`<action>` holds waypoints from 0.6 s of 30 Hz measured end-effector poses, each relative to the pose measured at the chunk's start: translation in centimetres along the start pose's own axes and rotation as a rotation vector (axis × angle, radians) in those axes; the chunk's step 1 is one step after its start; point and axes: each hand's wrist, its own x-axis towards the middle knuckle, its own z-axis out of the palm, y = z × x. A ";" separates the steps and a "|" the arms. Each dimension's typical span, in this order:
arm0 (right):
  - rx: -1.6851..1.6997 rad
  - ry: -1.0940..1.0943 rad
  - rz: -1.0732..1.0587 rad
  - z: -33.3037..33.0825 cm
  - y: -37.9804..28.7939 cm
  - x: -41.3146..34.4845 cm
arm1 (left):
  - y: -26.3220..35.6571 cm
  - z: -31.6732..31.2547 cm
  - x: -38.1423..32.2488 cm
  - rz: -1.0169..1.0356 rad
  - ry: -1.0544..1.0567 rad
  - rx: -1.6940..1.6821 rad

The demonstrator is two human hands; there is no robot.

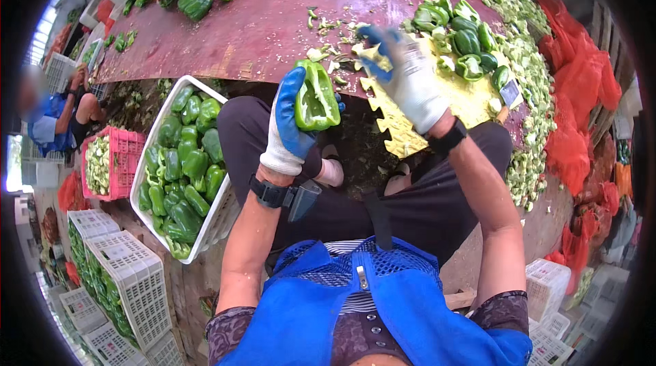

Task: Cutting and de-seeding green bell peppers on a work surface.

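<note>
My left hand (291,120), in a white knit glove with blue coating, grips a cut green bell pepper (318,97). The pepper's hollow inside with pale ribs faces up. To the right, my gloved right hand (405,76) is blurred over the near edge of a yellow foam mat (410,133). Its fingers are apart, and I see nothing between them. Cut and whole green peppers (466,42) lie on the mat beyond that hand. A blade with a wooden handle (503,114) rests at the mat's right side.
A white crate (137,181) of whole green peppers stands by my left knee. Pepper scraps (528,58) are heaped along the right of the red tabletop (287,7). A pink crate (125,150) and a seated person (56,115) are at far left.
</note>
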 end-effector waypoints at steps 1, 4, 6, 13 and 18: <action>0.121 -0.148 -0.023 -0.5 -2.1 -0.8 | -0.2 -0.1 0.0 -0.005 0.000 0.004; -0.157 -0.136 -0.191 0.9 -4.5 -2.3 | -0.9 2.8 -0.8 0.232 -0.036 0.524; -0.267 -0.140 -0.157 2.7 -3.9 -2.8 | -2.2 2.9 -0.2 0.213 0.021 0.630; 0.288 0.008 0.056 4.8 0.1 -1.4 | -1.9 0.5 1.2 0.038 -0.040 0.156; -0.536 0.010 0.024 5.4 14.1 -2.5 | 2.8 -1.9 0.7 -0.062 -0.103 -0.300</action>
